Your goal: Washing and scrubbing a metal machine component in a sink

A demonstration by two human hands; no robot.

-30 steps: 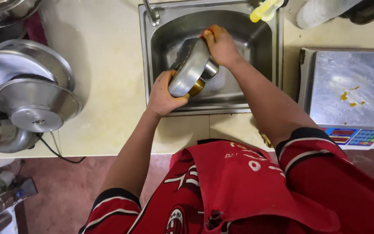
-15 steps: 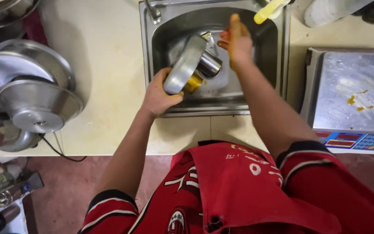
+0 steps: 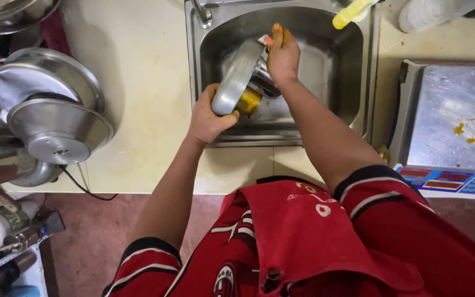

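1. A pale cream desk point(image 3: 144, 82) runs across the view, with a steel sink point(image 3: 193, 82) let into it and a reddish floor point(image 3: 94, 247) below its near edge.
2. A round steel pan point(image 3: 237, 77) is held tilted on edge over the sink basin, its rim pointing up and away; yellow residue shows at its lower side.
3. The left hand point(image 3: 207, 118) is closed around the pan's lower rim, fingers curled over the edge, just above the sink's near wall.
4. The right hand point(image 3: 282, 55) is closed against the pan's upper inner side, and seems to hold a small scrubbing piece, too hidden to be sure.
5. A smaller steel cup point(image 3: 265, 85) sits just behind the pan, touching it or nearly so.
6. The basin right of the hands is open and bare, up to the sink's right wall.
7. A tap point(image 3: 202, 14) stands at the sink's back left corner; a yellow bottle point(image 3: 350, 12) lies over the back right rim.
8. Left of the sink the desk has a wide free strip, ending at stacked steel bowls and lids point(image 3: 56, 124) by the desk's left edge.
9. Right of the sink, near its rim, stands a weighing scale point(image 3: 452, 126) with a spotted steel platform.
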